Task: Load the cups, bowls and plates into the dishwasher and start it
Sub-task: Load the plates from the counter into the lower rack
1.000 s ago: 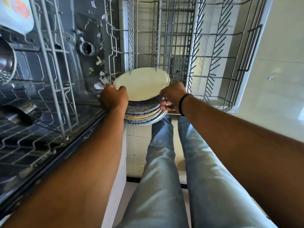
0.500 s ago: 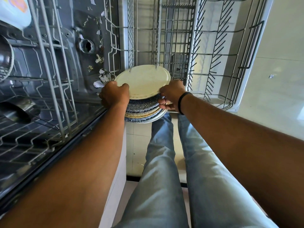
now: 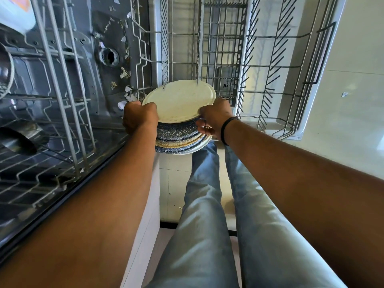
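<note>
I hold a stack of plates (image 3: pixel 178 140) over the near edge of the pulled-out lower dishwasher rack (image 3: pixel 270 65). The top plate (image 3: pixel 179 100) is cream and tilts up from the blue and tan speckled plates under it. My left hand (image 3: pixel 139 118) grips the stack's left edge, thumb on the cream plate's rim. My right hand (image 3: pixel 215 118) grips the right edge, with its fingers under the cream plate. Rack tines touch the cream plate's far rim.
The upper rack (image 3: pixel 54 84) at the left holds a steel pot (image 3: pixel 20 138), a pan and a white bowl (image 3: pixel 16 13). The dishwasher floor (image 3: pixel 108 57) has paper scraps on it. My legs in jeans (image 3: pixel 207 215) stand below on pale tiled floor.
The cream top plate has lifted slightly and moved a little farther in toward the rack tines. Both hands keep their hold on the stack.
</note>
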The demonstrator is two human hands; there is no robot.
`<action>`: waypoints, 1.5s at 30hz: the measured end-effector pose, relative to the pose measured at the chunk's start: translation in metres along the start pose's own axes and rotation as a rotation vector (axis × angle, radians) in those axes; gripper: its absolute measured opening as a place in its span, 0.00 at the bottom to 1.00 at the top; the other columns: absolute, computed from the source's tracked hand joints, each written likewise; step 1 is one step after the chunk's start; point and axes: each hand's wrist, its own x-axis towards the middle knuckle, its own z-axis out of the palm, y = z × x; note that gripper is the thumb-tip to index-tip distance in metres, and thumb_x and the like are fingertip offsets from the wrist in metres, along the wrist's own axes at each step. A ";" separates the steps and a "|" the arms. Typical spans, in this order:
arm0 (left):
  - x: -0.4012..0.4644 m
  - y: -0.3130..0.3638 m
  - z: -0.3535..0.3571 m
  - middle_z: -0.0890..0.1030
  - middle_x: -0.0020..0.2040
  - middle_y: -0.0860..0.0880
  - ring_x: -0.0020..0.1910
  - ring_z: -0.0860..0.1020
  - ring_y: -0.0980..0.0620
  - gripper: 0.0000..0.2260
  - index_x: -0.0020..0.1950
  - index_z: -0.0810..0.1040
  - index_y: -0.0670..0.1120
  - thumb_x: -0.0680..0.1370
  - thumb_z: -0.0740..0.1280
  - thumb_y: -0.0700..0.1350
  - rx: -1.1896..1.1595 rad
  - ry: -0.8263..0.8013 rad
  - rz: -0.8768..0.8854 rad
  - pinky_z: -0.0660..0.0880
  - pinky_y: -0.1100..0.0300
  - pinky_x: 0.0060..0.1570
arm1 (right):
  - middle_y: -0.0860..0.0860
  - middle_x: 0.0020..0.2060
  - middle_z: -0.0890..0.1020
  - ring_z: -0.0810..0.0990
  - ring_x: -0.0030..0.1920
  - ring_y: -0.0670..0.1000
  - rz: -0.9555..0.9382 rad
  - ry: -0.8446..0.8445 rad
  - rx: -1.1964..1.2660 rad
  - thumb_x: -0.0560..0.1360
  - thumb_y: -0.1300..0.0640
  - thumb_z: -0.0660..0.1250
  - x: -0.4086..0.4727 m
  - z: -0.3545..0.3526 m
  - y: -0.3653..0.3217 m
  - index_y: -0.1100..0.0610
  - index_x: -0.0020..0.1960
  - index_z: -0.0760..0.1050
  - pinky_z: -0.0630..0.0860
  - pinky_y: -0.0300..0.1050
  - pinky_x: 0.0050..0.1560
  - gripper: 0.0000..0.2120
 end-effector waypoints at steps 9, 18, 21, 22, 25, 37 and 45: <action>-0.020 0.015 0.006 0.82 0.60 0.49 0.58 0.79 0.45 0.18 0.60 0.80 0.54 0.70 0.70 0.52 0.070 0.034 0.180 0.75 0.46 0.61 | 0.60 0.54 0.81 0.75 0.32 0.51 -0.068 0.073 -0.007 0.77 0.58 0.65 0.004 -0.003 0.012 0.52 0.71 0.64 0.73 0.39 0.26 0.23; -0.067 0.009 0.006 0.77 0.65 0.45 0.65 0.74 0.44 0.18 0.65 0.78 0.50 0.75 0.69 0.48 0.101 -0.071 0.432 0.70 0.44 0.65 | 0.51 0.52 0.77 0.79 0.51 0.55 -0.278 0.211 -0.212 0.75 0.54 0.67 -0.015 -0.010 -0.002 0.54 0.69 0.69 0.79 0.50 0.53 0.23; -0.093 0.010 -0.016 0.78 0.65 0.46 0.63 0.75 0.44 0.18 0.65 0.78 0.49 0.76 0.69 0.49 0.087 -0.100 0.408 0.70 0.51 0.61 | 0.52 0.47 0.81 0.78 0.41 0.53 -0.333 0.156 -0.258 0.73 0.52 0.68 -0.053 -0.013 -0.005 0.53 0.63 0.73 0.79 0.51 0.44 0.19; -0.103 0.012 -0.026 0.79 0.64 0.46 0.63 0.75 0.45 0.17 0.65 0.78 0.50 0.76 0.68 0.49 0.072 -0.118 0.382 0.68 0.54 0.58 | 0.51 0.43 0.80 0.76 0.38 0.52 -0.351 0.121 -0.271 0.73 0.51 0.69 -0.070 -0.014 -0.006 0.52 0.59 0.74 0.75 0.49 0.40 0.16; -0.134 0.016 -0.070 0.80 0.63 0.46 0.61 0.77 0.45 0.17 0.65 0.78 0.47 0.76 0.68 0.48 -0.076 -0.208 0.305 0.71 0.55 0.55 | 0.48 0.35 0.75 0.71 0.32 0.48 -0.408 0.047 -0.322 0.70 0.48 0.70 -0.135 -0.021 -0.006 0.53 0.51 0.75 0.66 0.40 0.33 0.13; -0.248 0.049 -0.235 0.83 0.43 0.46 0.42 0.80 0.49 0.02 0.48 0.83 0.46 0.78 0.71 0.42 -0.583 -0.483 0.434 0.73 0.59 0.43 | 0.49 0.25 0.66 0.62 0.20 0.46 -0.736 -0.074 -0.472 0.79 0.56 0.67 -0.369 -0.058 -0.073 0.55 0.41 0.74 0.60 0.36 0.22 0.08; -0.298 0.030 -0.315 0.83 0.39 0.44 0.38 0.79 0.49 0.04 0.43 0.82 0.45 0.77 0.70 0.40 -0.947 -0.310 0.353 0.74 0.57 0.41 | 0.52 0.31 0.76 0.69 0.26 0.49 -0.898 -0.259 -0.524 0.79 0.56 0.68 -0.440 -0.042 -0.076 0.57 0.45 0.78 0.67 0.39 0.26 0.06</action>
